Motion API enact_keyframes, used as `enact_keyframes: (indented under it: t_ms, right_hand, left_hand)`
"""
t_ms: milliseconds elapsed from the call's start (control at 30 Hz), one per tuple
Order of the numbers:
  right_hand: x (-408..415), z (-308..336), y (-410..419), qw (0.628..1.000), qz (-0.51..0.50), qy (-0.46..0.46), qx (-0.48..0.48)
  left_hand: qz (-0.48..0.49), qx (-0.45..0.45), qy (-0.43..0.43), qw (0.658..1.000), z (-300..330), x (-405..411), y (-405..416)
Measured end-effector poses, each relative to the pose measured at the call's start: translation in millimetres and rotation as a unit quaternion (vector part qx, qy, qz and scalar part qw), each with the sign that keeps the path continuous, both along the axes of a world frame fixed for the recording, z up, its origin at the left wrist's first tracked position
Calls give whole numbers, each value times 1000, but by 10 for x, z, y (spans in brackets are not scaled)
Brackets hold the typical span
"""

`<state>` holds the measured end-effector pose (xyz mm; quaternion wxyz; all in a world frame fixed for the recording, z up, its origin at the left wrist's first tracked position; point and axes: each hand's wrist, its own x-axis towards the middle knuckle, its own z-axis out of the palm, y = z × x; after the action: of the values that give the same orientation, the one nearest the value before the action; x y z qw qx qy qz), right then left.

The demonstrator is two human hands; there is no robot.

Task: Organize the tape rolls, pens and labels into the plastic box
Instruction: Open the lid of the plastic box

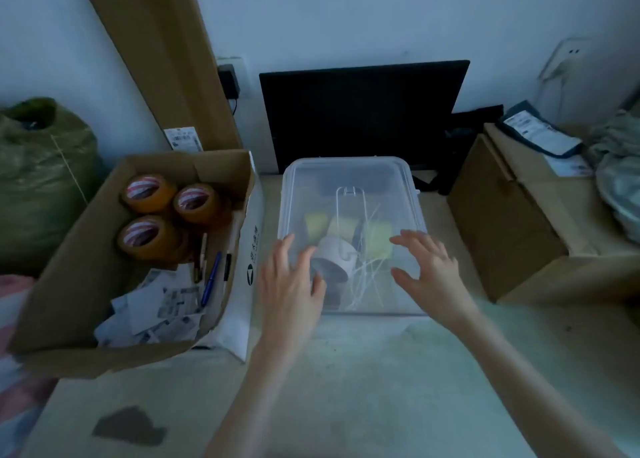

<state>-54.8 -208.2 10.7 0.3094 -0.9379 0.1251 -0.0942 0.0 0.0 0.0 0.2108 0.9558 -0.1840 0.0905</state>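
Observation:
A clear plastic box (pixel 349 170) with its lid on stands in the middle of the table. Through the lid I see yellow rolls, a white roll and thin white ties. My left hand (pixel 291 284) and my right hand (pixel 429 270) hover with spread fingers over the near part of the lid; whether they touch it I cannot tell. To the left an open cardboard box (pixel 214 166) holds three brown tape rolls (pixel 149 194), several pens (pixel 211 277) and a heap of paper labels (pixel 156 308).
A black monitor (pixel 363 111) leans on the wall behind the plastic box. A tall flat carton (pixel 159 59) stands at the back left, a green sack (pixel 38 180) at far left. Closed cardboard boxes (pixel 512 215) with parcels fill the right side.

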Motion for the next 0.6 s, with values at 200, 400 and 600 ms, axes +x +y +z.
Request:
enact_keyframes:
  t_ms: [200,400,600]
  right_hand:
    - [-124,-54,53,977,114,140,-115]
    - [-186,-117,71,941,165,222,-194]
    - [-188,-205,127,946,140,138,-259]
  left_hand:
    - [68,-87,117,987,-116,-95,34]
    - [99,-248,201,943,-140,-140,65]
    - [101,-254,229,934,-57,-159,99]
